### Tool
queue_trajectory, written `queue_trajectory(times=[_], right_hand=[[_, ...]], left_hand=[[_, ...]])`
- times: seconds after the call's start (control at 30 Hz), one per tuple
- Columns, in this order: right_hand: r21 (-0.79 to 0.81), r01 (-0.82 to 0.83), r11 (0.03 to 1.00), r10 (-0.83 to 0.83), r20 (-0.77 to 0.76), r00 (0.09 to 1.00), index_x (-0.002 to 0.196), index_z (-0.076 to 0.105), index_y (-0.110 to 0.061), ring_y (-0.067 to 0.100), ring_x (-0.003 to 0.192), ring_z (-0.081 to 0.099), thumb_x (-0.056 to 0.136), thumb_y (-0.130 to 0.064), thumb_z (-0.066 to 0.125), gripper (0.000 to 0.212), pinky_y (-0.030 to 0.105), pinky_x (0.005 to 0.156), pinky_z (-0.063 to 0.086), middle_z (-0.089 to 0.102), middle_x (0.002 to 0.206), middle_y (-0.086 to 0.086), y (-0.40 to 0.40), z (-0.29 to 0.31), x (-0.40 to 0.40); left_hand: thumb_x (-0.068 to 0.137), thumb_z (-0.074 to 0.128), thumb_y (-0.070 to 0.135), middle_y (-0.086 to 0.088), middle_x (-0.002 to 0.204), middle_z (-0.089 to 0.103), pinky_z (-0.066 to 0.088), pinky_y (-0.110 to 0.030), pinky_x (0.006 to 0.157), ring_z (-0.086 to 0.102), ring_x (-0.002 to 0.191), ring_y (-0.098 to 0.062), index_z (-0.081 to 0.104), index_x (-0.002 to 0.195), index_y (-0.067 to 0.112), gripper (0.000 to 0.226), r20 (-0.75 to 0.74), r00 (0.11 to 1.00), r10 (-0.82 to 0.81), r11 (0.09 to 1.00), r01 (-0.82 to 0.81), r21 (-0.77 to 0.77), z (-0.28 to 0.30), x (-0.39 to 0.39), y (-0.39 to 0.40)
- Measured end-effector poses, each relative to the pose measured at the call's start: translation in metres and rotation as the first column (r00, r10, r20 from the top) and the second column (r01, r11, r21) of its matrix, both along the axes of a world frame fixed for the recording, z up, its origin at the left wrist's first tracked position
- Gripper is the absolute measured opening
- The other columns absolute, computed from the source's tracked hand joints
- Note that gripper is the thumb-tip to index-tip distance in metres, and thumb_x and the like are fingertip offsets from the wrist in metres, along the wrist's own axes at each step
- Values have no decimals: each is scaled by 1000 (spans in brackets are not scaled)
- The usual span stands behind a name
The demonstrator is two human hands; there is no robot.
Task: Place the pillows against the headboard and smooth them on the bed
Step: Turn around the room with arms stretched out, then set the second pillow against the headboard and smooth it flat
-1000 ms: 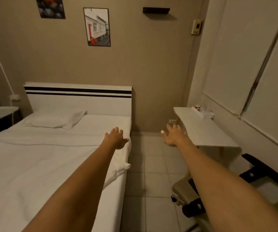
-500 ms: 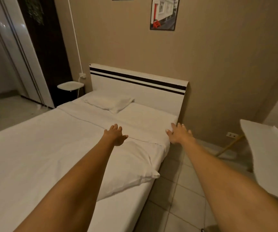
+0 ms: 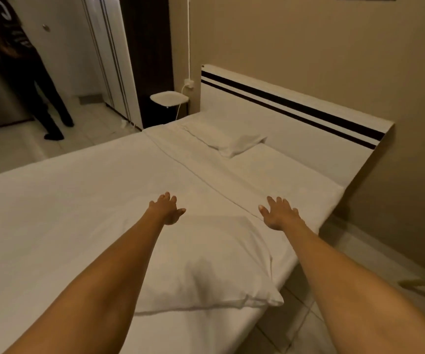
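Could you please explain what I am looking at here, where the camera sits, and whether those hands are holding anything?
There is no machine here. A person wears a wide-angle camera on the head, looking forward and down, so the two bare arms are the person's own. The left hand and right hand are both open, fingers spread, with nothing in their grip, reaching over a white bed. One pillow lies between the arms near the bed's edge, away from the headboard. A second pillow already rests by the striped headboard. Someone else's legs show in the doorway at far left.
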State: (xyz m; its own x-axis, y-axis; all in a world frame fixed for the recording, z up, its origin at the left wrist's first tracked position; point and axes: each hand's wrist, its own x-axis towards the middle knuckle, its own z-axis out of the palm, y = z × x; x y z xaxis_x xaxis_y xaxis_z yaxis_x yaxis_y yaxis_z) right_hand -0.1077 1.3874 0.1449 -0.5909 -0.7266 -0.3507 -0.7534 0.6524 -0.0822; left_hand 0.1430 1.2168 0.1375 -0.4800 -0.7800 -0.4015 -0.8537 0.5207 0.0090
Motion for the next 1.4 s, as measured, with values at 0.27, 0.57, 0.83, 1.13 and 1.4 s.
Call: queue_trajectory(times=[0.27,0.57,0.83,1.13,1.4], right_hand=[[75,-126,989,119,87,989,156,4,-19,27,151,0,101,-51,15,64,49,120,7,1,164,10,-102,-60,-25],[165,-289,943,264,158,952,156,10,-18,28,151,7,101,-50,17,63,50,119,13,8,163,10,-180,-158,-54],[183,-440,879,391,252,885,155,12,-16,28,150,9,101,-50,22,65,49,119,15,10,163,11,-265,-270,-77],[115,-506,855,414,435,800,156,12,-18,27,150,13,97,-60,20,73,46,121,13,13,163,10,-334,-387,-76],[122,-482,868,350,538,767,150,29,-16,32,137,41,69,-84,48,108,45,112,35,40,152,7,-354,-409,-92]], left_hand=[[102,26,48,-12,164,2,17,-48,120,7,151,-28,12,155,8,68,45,983,176,977,-180,118,-60,4,-66],[102,25,48,-12,163,6,19,-47,119,13,150,-27,16,154,7,66,68,878,474,837,-474,274,-160,21,-86],[100,33,47,-18,162,6,17,-49,119,11,150,-32,11,154,4,72,82,474,877,418,-835,359,-284,31,-58],[81,54,68,-18,162,-5,12,-55,119,7,148,-41,-13,154,9,114,14,-503,864,-452,-764,461,-379,6,-40],[54,78,69,-13,160,20,22,-55,118,26,145,-37,-3,155,8,142,-42,-828,558,-628,-456,631,-416,11,-16]])
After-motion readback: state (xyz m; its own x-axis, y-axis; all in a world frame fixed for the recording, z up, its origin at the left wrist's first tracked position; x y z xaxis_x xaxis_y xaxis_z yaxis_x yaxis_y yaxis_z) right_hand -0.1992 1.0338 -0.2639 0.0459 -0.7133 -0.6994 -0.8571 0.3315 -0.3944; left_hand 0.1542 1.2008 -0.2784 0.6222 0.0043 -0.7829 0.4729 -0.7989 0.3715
